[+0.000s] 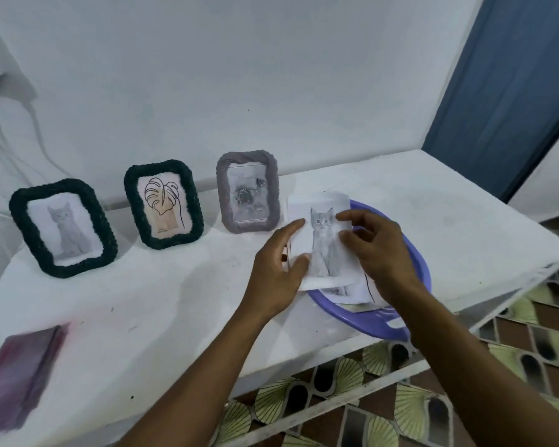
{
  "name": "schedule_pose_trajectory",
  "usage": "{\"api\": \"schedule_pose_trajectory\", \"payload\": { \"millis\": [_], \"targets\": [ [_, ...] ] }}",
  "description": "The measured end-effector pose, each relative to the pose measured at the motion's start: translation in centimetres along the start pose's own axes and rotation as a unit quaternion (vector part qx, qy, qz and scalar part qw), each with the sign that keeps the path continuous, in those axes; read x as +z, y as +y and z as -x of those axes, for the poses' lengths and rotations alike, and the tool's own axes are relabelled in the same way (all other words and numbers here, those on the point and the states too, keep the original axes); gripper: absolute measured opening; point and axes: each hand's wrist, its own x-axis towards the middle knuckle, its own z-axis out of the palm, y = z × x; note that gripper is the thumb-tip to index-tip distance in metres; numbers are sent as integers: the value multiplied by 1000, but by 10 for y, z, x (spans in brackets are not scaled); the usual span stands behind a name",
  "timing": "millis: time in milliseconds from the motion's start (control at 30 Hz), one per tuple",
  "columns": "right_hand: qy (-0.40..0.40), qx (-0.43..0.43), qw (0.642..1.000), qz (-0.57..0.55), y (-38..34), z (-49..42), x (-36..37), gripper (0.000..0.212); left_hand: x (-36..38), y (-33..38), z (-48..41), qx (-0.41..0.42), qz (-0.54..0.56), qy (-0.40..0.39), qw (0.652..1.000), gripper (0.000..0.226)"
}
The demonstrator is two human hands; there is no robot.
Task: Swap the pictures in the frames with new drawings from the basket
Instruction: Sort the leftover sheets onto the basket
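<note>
Purple basket (423, 269) is sitting on the white desk (175, 301) beside a grey frame (247, 191), and above it the fingers of the left hand (275, 269) and right hand (378, 250) are pinching a grey kitten drawing (326, 246) by its side edges.

Both hands hold one sheet between them.

The left hand (278, 266) reaches in from below, back turned up. Its thumb lies on the lower left edge of the cat drawing (326, 250) and its forefinger stretches along the upper left edge. The right hand (380, 253) comes from the right with curled fingers, and its thumb and forefinger pinch the sheet's right edge. The left forearm (207, 366) and right forearm (465, 350) are bare and angle inward towards each other.
</note>
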Motion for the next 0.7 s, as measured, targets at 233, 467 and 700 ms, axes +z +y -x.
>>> {"api": "schedule_pose_trajectory", "payload": {
  "millis": [233,467,700],
  "targets": [
    [-78,19,964,254,47,-40,-36,27,21,-23,2,-62,-98,-16,993,40],
    [-153,32,917,368,71,-46,-27,34,24,-27,7,-69,-75,1,995,41],
    [-153,34,905,395,73,-48,-21,40,21,-28,9,-59,-84,20,994,43]
  ]
}}
